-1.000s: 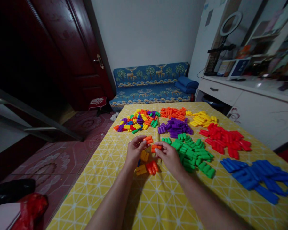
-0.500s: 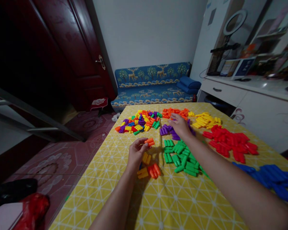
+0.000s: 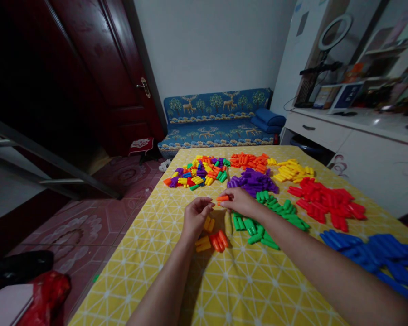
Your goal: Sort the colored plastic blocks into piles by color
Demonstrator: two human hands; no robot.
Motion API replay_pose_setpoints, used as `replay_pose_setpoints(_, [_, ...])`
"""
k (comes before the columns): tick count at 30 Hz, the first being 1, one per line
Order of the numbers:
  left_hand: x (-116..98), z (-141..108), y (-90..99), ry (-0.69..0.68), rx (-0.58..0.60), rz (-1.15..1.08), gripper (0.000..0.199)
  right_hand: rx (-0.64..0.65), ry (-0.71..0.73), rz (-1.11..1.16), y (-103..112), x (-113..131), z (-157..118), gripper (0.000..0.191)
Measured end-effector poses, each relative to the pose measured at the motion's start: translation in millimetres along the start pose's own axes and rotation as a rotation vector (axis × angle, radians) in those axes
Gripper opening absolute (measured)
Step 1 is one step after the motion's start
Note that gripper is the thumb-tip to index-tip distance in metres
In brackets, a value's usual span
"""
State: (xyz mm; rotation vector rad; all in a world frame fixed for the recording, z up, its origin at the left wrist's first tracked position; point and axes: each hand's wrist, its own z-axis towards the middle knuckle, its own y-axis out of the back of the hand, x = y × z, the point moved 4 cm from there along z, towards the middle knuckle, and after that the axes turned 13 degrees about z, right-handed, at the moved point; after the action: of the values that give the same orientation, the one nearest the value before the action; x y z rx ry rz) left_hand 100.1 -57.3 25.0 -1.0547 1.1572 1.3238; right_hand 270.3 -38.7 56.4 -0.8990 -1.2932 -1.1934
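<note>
My right hand (image 3: 240, 202) pinches a small orange toy block (image 3: 222, 198) made of joined tubes, held over the table. Just left of it, my left hand (image 3: 196, 215) is curled, its thumb and fingertips slightly apart, with nothing visible between them. Below the left hand lie a yellow-orange block (image 3: 203, 244), another partly covered one, and a red-orange block (image 3: 219, 241). Beneath my right wrist spreads a pile of green blocks (image 3: 255, 226), partly hidden by the forearm. Behind it is a purple pile (image 3: 253, 181).
A mixed-colour pile (image 3: 199, 172) lies at the far left of the yellow patterned tablecloth (image 3: 149, 271). Orange (image 3: 248, 161), yellow (image 3: 294, 170), red (image 3: 326, 199) and blue (image 3: 377, 253) piles run along the back and right. A blue sofa (image 3: 214, 122) stands beyond.
My right hand has come back from over the purple pile toward my left hand. The orange block has passed from my left fingers to my right.
</note>
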Motion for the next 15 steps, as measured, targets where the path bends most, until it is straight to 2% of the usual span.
replay_pose_setpoints(2, [0.8,0.8,2.1,0.005,-0.031,0.028,0.025,-0.061,-0.06,-0.036,24.0,-2.1,16.6,0.011])
replay_pose_setpoints(5, [0.9,2.1,5.8,0.027,-0.063,0.026,0.022,-0.237,-0.039,-0.09,65.9,4.7,42.9,0.013])
replay_pose_setpoints(7, [1.0,2.9,8.2,0.038,-0.073,0.026,0.022,-0.386,0.009,-0.107,88.2,12.7,54.8,0.023])
replay_pose_setpoints(9, [1.6,3.7,10.9,0.045,-0.087,0.034,0.022,-0.554,0.094,-0.116,98.5,20.7,56.0,0.035])
replay_pose_setpoints(11, [2.8,4.4,14.6,0.054,-0.124,0.031,0.025,-0.632,0.179,-0.137,89.5,25.3,45.4,0.044])
replay_pose_setpoints(12, [3.6,4.7,16.7,0.064,-0.145,0.019,0.026,-0.601,0.211,-0.155,76.9,25.7,36.4,0.044])
replay_pose_setpoints(13, [4.6,5.0,18.9,0.08,-0.165,0.0,0.028,-0.52,0.233,-0.181,59.5,24.8,25.4,0.043])
replay_pose_setpoints(15, [6.3,5.5,23.8,0.114,-0.197,-0.042,0.033,-0.254,0.263,-0.256,14.5,20.0,-3.2,0.035])
